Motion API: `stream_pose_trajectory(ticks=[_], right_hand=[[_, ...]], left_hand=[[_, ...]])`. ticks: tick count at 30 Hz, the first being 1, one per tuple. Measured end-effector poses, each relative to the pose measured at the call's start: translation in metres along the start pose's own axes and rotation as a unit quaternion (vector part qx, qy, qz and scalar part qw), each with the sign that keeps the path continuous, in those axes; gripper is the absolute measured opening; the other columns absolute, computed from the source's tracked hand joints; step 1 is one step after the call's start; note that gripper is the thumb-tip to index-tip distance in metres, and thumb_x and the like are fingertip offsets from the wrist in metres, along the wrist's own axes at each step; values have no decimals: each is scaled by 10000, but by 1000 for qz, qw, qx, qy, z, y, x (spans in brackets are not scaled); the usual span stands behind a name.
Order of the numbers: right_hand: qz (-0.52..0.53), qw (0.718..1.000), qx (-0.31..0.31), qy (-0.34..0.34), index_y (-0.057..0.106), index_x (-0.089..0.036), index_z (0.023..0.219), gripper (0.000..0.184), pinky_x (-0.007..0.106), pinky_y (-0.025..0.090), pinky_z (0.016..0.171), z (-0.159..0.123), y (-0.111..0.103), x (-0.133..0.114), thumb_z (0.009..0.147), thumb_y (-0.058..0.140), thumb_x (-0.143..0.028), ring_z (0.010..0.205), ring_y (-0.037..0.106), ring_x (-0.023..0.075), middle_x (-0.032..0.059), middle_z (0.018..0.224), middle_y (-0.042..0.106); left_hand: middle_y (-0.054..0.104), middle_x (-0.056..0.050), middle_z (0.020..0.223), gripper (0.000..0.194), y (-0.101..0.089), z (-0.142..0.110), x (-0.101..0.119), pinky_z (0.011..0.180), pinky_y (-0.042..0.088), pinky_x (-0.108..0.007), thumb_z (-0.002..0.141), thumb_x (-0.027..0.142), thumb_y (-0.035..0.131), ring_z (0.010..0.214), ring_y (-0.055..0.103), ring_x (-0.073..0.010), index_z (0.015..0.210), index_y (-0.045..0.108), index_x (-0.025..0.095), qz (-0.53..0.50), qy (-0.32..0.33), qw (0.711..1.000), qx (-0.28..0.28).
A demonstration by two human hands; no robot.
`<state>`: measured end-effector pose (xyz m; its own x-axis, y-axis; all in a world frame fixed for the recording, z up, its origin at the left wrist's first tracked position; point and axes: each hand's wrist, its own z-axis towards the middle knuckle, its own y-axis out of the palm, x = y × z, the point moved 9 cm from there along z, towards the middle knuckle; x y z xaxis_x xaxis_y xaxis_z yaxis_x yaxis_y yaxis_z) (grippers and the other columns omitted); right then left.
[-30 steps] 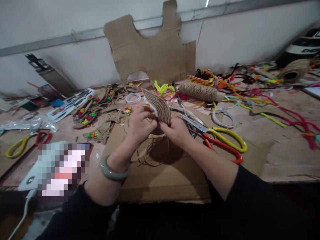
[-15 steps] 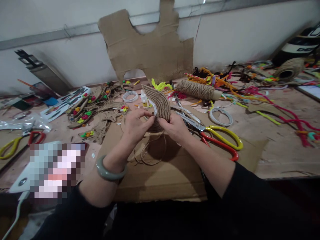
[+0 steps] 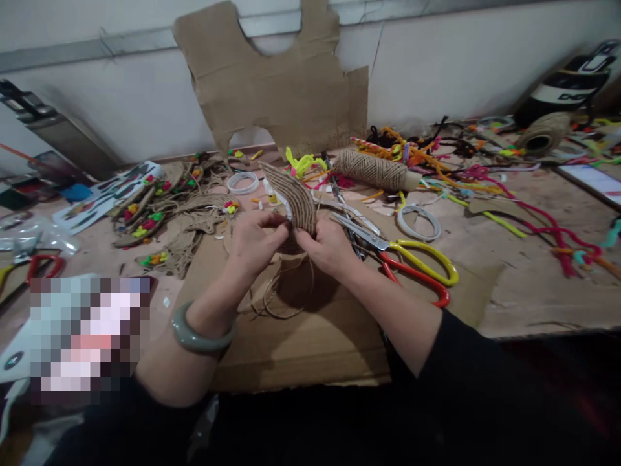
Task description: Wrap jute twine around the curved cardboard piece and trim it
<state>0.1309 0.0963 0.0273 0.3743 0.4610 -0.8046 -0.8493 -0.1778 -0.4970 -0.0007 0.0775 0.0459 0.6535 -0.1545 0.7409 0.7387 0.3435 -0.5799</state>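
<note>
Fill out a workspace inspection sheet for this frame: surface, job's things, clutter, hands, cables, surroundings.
Surface: wooden table with a cardboard sheet under the hands.
Job's things: curved jute-wrapped piece held upright; loose jute cord hangs below it.
Clutter: scissors, jute spool, tape rings, coloured pipe cleaners, decorated jute pieces.
Hands: left hand and right hand both pinch the piece's lower end.
Cables: white cable at the left edge.
Surroundings: cut cardboard leaning on the white wall.
</note>
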Motion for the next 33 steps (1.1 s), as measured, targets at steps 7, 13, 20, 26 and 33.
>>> stream_pose_trajectory(ticks=[7, 13, 20, 26, 33], right_hand=[[-50, 999, 6, -11, 560, -181, 718, 169, 275, 342, 604, 0, 1, -2, 829, 486, -284, 592, 427, 132, 13, 639, 532], [-55, 998, 8, -19, 561, -189, 738, 157, 292, 352, 621, -2, 0, -4, 826, 484, -294, 599, 438, 145, 22, 658, 538], [31, 999, 10, 1, 499, -195, 670, 170, 269, 355, 598, -1, 0, 0, 796, 487, -308, 614, 455, 133, 3, 644, 539], [114, 993, 1, 29, 539, -179, 735, 175, 298, 414, 656, 3, 5, 12, 787, 493, -340, 668, 490, 150, 15, 700, 556], [182, 983, 7, 33, 567, -170, 842, 202, 335, 467, 753, 5, 4, 17, 775, 533, -357, 762, 539, 169, 34, 814, 602]], left_hand=[[732, -28, 702, 127, -1, 2, -2, 710, 510, -289, 690, 227, 629, 695, 663, -173, 704, 741, 169, 9, 13, 1000, 18], [729, -22, 692, 111, 0, 2, 2, 738, 504, -299, 687, 205, 620, 703, 661, -173, 669, 727, 182, 14, 26, 1000, 9], [682, -10, 652, 108, -1, 1, 1, 661, 479, -271, 655, 239, 596, 670, 622, -162, 631, 684, 181, -7, 10, 1000, 24], [654, -11, 642, 177, -3, -1, -1, 602, 449, -253, 678, 333, 613, 622, 578, -143, 670, 679, 168, -71, -28, 997, 13], [630, 3, 623, 221, 5, 1, -10, 553, 400, -237, 688, 372, 656, 586, 523, -122, 712, 716, 160, -149, -52, 987, -24]])
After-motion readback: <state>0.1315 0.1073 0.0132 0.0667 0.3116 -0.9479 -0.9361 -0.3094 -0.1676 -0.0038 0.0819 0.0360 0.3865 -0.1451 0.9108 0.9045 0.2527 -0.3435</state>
